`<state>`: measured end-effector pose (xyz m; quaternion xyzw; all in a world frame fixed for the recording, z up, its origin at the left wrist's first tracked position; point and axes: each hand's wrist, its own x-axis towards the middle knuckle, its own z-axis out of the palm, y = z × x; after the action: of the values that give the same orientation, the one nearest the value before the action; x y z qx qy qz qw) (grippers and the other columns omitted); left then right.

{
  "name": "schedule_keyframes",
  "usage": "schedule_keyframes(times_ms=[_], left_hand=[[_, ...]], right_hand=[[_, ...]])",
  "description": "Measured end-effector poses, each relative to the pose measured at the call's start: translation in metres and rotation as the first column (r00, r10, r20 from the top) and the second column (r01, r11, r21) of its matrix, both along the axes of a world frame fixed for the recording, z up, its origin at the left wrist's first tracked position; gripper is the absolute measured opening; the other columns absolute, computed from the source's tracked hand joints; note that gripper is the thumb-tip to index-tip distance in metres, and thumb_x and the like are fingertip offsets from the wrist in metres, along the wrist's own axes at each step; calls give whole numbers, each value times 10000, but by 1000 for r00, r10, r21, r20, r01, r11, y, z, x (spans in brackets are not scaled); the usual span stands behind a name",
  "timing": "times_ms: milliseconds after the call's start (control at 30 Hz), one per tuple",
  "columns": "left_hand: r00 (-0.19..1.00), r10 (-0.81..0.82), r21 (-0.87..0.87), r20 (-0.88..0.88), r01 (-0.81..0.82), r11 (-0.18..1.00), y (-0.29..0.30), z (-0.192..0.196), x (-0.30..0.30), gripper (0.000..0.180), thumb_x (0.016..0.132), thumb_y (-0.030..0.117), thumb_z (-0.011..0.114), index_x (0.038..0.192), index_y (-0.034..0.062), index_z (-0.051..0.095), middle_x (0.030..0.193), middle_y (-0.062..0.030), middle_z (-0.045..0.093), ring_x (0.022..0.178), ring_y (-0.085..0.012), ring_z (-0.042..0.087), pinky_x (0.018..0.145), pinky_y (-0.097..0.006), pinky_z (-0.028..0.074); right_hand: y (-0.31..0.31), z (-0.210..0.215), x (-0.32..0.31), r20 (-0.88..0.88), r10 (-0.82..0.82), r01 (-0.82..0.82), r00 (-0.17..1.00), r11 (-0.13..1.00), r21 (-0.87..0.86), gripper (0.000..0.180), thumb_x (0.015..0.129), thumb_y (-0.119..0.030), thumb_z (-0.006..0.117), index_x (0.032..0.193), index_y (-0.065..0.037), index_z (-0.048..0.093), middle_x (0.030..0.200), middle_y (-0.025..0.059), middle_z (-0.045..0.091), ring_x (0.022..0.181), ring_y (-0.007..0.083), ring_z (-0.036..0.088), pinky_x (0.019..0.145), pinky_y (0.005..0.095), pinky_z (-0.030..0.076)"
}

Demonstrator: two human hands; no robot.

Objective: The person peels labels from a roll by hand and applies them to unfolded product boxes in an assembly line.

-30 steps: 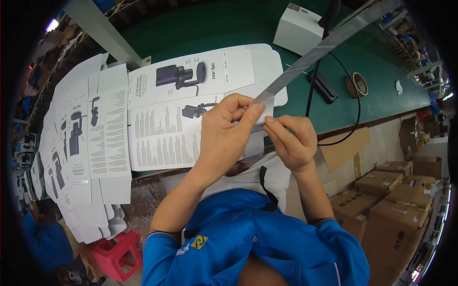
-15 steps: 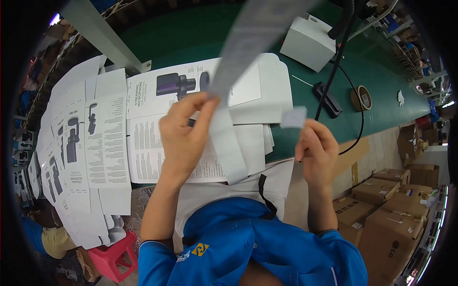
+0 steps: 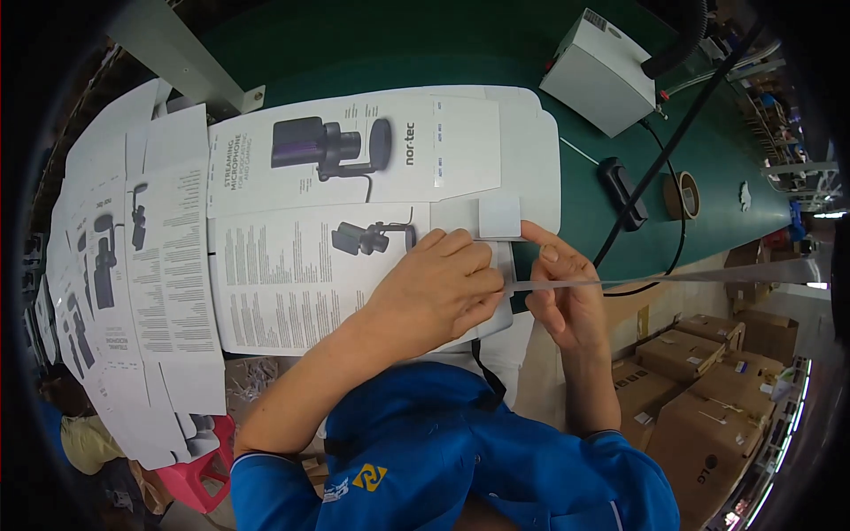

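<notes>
A long, narrow label strip [image 3: 708, 273] runs from my left hand [image 3: 443, 288] toward the right edge; my fingers are closed on its end. That hand rests over the lower panel of a flattened white printed carton [image 3: 283, 226], which shows a microphone picture. Over the carton's right flap is a small white square label [image 3: 499, 218]. The index fingertip of my right hand [image 3: 567, 288] is at the label's lower right corner, with the thumb drawn back and the other fingers curled. Whether the label lies fully flat on the flap I cannot tell.
More flattened cartons [image 3: 168, 239] fan out at the left. On the green table [image 3: 584, 195] are a grey-white box-shaped device [image 3: 602, 75], a black handheld object [image 3: 622, 195] and a tape roll [image 3: 680, 196]. A black cable crosses there. Brown boxes [image 3: 708, 442] stand lower right; a red stool [image 3: 199, 473] lower left.
My left hand has come down and right onto the carton, swinging the strip from upright to sideways. My right hand has moved slightly down and left, bringing the label over the flap.
</notes>
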<state>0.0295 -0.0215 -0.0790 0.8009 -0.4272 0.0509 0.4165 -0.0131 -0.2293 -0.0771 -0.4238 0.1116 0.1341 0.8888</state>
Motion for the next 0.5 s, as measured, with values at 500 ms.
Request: schedule_keyframes(times_ms=[500], left_hand=[[976,155,107,155,-173,979,1,5,-5,250,733,155,767,891,83,588,1312,-120,535,1269,-306,475,1084,-452,366]], right_hand=[[2,-19,-3,-13,-47,47,999,997,54,548,1032,-251,483,1405,141,394,688,79,632,337,71,463,305,189,342]])
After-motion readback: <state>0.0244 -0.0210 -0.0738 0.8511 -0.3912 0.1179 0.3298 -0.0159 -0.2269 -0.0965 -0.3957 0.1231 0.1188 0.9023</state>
